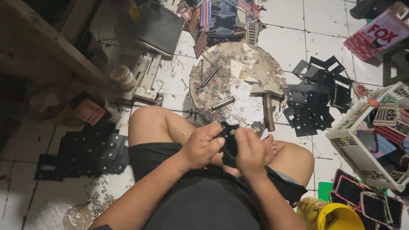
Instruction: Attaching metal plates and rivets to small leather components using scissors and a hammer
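A small black piece (229, 142) of flat, stiff-looking sheet is pinched between the left hand (203, 145) and the right hand (251, 153), held roughly upright over the lap. It sits just below the near edge of the round work block (238, 85). Its top corner shows above the fingers; the lower part hangs between the palms, mostly hidden.

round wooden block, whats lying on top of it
On the round wooden block: a hammer, two metal punches and scattered scraps. Its near edge is hidden behind the hands.
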